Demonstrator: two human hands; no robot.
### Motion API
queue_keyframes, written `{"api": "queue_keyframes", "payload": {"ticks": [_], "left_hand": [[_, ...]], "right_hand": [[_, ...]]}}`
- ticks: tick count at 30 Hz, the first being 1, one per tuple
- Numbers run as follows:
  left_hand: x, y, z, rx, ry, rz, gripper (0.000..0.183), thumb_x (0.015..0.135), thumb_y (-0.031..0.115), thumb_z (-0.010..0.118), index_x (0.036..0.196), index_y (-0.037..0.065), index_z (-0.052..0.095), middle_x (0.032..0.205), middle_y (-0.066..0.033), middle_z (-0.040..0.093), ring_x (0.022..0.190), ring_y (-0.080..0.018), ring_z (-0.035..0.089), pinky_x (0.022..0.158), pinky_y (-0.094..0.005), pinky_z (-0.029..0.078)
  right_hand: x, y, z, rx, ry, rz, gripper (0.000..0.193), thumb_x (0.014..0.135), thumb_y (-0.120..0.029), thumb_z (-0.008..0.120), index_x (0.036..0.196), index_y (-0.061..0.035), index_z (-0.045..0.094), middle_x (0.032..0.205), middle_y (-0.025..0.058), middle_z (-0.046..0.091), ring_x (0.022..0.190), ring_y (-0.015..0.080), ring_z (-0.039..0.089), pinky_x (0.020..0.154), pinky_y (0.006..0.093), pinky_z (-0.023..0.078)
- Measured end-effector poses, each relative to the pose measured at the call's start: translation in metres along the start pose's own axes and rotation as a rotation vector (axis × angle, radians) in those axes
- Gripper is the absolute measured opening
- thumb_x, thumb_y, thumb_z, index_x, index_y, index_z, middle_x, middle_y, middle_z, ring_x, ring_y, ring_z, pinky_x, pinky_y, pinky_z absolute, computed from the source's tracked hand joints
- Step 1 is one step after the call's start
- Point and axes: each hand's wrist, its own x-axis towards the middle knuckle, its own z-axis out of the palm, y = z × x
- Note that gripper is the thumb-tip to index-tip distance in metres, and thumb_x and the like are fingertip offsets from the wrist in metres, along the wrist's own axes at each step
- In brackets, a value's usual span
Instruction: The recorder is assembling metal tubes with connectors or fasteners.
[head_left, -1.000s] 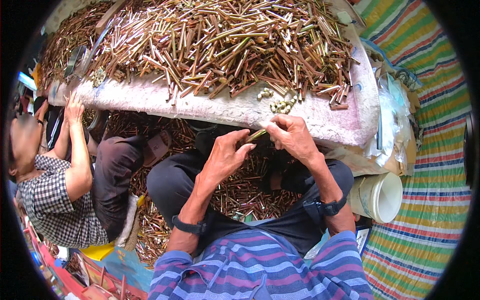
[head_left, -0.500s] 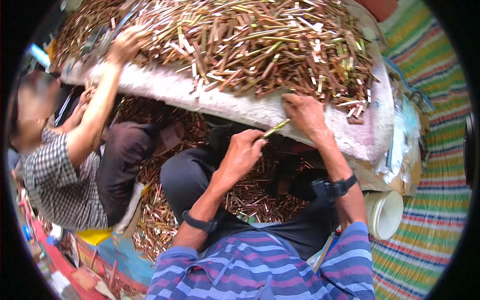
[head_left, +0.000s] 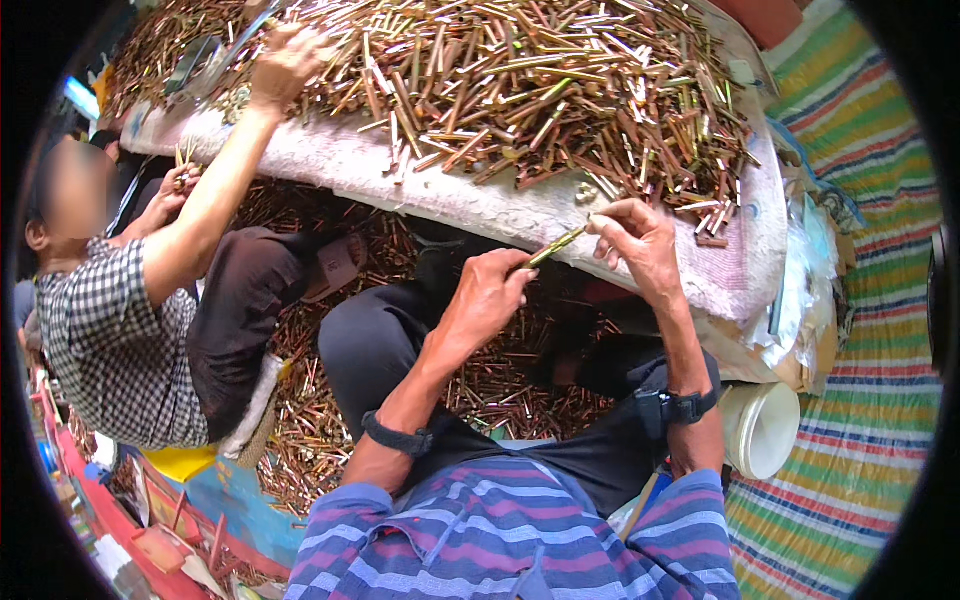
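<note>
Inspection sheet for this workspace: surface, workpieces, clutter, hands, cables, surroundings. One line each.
Surface: pale, cloth-like table top, largely covered by a heap of slender copper-brown tubes.
Workpieces: slender green-gold tubing in hand, count unclear; small pale pieces on the near edge.
Clutter: loose copper-brown tubes on the floor; clear plastic bags at right.
Hands: left hand grips the tubing; right hand at its upper end, contact unclear.
Cables: nothing seen for certain.
Surroundings: co-worker in checked shirt at left; white round bucket and multicoloured striped sheet at right.

A white bucket [head_left: 737, 422] sits beside a striped tarp [head_left: 865, 400], near crumpled clear plastic [head_left: 803, 285].
</note>
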Motion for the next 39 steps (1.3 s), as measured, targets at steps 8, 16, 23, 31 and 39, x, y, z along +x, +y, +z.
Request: {"api": "queue_keyframes", "payload": {"ticks": [8,16,23,31,39], "left_hand": [[0.004,0.008,0.002,-0.048,-0.068,-0.072,0.024,0.094,0.010,0.064,0.111,-0.005,0.071,0.069,-0.0033,0.065,0.059,-0.0080,0.061,0.052,-0.0272,0.048],[0.000,0.003,0.001,0.040,-0.114,0.011,0.021,0.093,0.007,0.064,0.110,-0.003,0.072,0.074,-0.0073,0.067,0.060,-0.0119,0.063,0.057,-0.0295,0.050],[-0.002,-0.010,0.002,0.122,-0.102,0.145,0.019,0.093,0.005,0.064,0.108,-0.004,0.071,0.079,-0.0104,0.066,0.060,-0.0144,0.062,0.058,-0.0314,0.050],[0.001,-0.002,-0.003,0.196,-0.139,0.195,0.019,0.090,0.004,0.065,0.106,-0.004,0.071,0.081,-0.0140,0.066,0.062,-0.0193,0.065,0.059,-0.0327,0.050],[-0.001,-0.008,0.001,0.194,-0.144,0.263,0.016,0.085,0.004,0.070,0.098,-0.004,0.072,0.081,-0.0208,0.066,0.078,-0.0385,0.066,0.070,-0.0441,0.051]], "right_hand": [[-0.028,-0.007,0.003,0.061,-0.018,-0.042,0.021,0.093,-0.004,0.069,0.114,0.0005,0.068,0.086,0.0042,0.070,0.073,0.0073,0.065,0.059,0.0201,0.051],[-0.034,-0.013,-0.002,-0.179,-0.053,-0.083,0.020,0.091,-0.002,0.070,0.111,0.0013,0.070,0.093,0.0029,0.069,0.075,0.0068,0.063,0.066,0.0224,0.050],[-0.037,-0.015,-0.005,-0.290,-0.104,-0.190,0.018,0.089,-0.005,0.074,0.106,0.0010,0.072,0.092,0.0042,0.068,0.074,0.0084,0.064,0.065,0.0231,0.051],[-0.042,-0.011,-0.004,-0.210,-0.125,-0.016,0.014,0.093,-0.013,0.073,0.098,0.0004,0.071,0.076,0.0020,0.067,0.064,0.0075,0.062,0.058,0.0248,0.051],[-0.052,0.004,0.004,-0.388,-0.059,0.002,0.024,0.097,-0.017,0.068,0.082,0.0002,0.062,0.063,0.0020,0.058,0.054,0.0084,0.056,0.051,0.0268,0.046]]}}
